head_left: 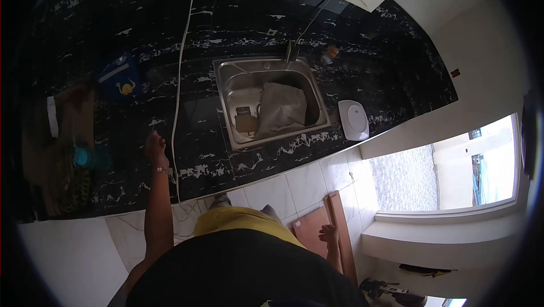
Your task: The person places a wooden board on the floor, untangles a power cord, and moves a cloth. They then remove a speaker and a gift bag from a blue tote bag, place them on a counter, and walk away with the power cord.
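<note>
My left hand (155,148) is over the black marble-patterned counter (198,120), just left of a long pale cable (180,75). Its fingers are curled in, and anything inside them is too small to make out. Low at my side, my right hand (328,233) hangs with its fingers loosely apart and nothing in them. Beneath it, reddish-brown boards (310,230) lie on the tiled floor. A steel sink (225,115) is set into the counter, holding a grey cloth or bag (282,107) and a small brown box (246,123).
A white dish (354,120) sits right of the sink, and a small clear item with orange (330,54) behind it. At the left are a blue bag (119,77) with a yellow dinosaur, a teal bottle (85,156) and a brown board (71,120). A doorway opens at right.
</note>
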Available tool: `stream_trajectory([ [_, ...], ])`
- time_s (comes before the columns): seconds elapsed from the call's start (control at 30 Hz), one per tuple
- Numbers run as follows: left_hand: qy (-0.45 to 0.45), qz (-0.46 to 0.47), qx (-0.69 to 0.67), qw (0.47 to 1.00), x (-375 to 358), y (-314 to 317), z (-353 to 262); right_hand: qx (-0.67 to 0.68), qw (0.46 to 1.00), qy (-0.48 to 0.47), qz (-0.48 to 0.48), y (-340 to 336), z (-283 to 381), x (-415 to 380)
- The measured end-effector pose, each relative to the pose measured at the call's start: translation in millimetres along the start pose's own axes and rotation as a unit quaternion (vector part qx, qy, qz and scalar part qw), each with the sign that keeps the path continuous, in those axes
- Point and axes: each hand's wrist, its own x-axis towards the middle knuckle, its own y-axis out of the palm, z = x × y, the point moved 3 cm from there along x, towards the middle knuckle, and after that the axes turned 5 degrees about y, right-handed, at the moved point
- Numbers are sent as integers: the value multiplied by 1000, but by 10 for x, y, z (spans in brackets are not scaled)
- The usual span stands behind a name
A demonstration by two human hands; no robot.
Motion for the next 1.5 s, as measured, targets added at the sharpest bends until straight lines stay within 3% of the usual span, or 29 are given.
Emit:
stream_trajectory([
  [0.07, -5, 15, -142, 990, -234, -279, -126, -4, 1000, -22, 17, -67, 903, 432],
  [0.17, -23, 43, -199, 979, -684, -703, -386, -115, 951, -286, 33, -84, 2467, 1025],
  [0.2, -27, 39, -144, 988, -870, -791, -500, -110, 941, -319, 27, -23, 3183, 878],
  [0.23, -30, 34, -89, 995, -1076, -829, -633, -180, 880, -438, 44, 13, 3789, 1207],
  [0.27, -33, 28, -35, 998, -1254, -865, -697, -162, 874, -459, 17, 118, 4493, 942],
  [0.3, -3, 63, 57, 996, -1399, -944, -696, -165, 812, -560, -18, 239, 5115, 965],
  [0.37, 45, 126, 241, 961, -1697, -1097, -637, -125, 798, -589, -16, 469, 6256, 454],
  [0.43, 93, 179, 428, 881, -2017, -968, -630, -19, 791, -610, 41, 691, 7178, 372],
  [0.47, 106, 196, 515, 828, -2177, -938, -612, -5, 787, -616, 30, 757, 7506, 148],
  [0.5, 243, 232, 625, 705, -2273, -1027, -384, 47, 807, -578, 112, 880, 7871, 297],
  [0.53, 185, 176, 568, 782, -2452, -1023, -321, 54, 820, -559, 112, 952, 8186, 292],
  [0.57, 185, 149, 554, 798, -2608, -1113, -139, 24, 812, -565, 145, 995, 8493, 373],
  [0.6, 93, 76, 517, 848, -2763, -1126, -24, 33, 782, -597, 176, 1039, 8750, 530],
  [0.67, 48, -74, 516, 852, -3135, -1078, 141, 39, 882, -449, 140, 1238, 9310, 660],
  [0.77, -40, -176, 490, 853, -3618, -1124, 551, 6, 856, -485, 181, 1524, 9404, 646],
  [0.87, -43, -246, 425, 870, -3809, -815, 545, 10, 816, -540, 208, 1464, 9817, 1082],
  [0.97, -51, -173, 259, 949, -3592, -236, 205, 33, 725, -643, 244, 1359, 9692, 756],
  [1.03, -85, -111, 231, 963, -3343, 237, -137, 100, 745, -601, 273, 1202, 9730, 444],
  [1.1, -47, -17, 221, 974, -2970, 755, -274, 275, 728, -528, 339, 998, 9788, 8],
  [1.17, -29, 79, 226, 970, -2560, 1255, -253, 279, 724, -525, 350, 757, 9998, -364],
  [1.2, -23, 133, 243, 961, -2315, 1485, -172, 268, 706, -521, 398, 703, 10405, -240],
  [1.27, -9, 195, 313, 929, -1924, 1930, 16, 272, 698, -543, 379, 576, 10515, -622],
  [1.33, 183, 209, 404, 871, -1720, 2448, -274, 235, 696, -561, 381, 440, 10653, -887],
  [1.37, 181, 210, 394, 876, -1734, 2776, -660, 228, 697, -562, 383, 387, 10746, -982],
  [1.47, 543, 64, 378, 748, -1438, 3411, -1679, 225, 732, -548, 336, 298, 10968, -1222],
  [1.5, 561, 10, 384, 733, -1294, 3542, -1945, 242, 723, -556, 329, 248, 10929, -1374],
])
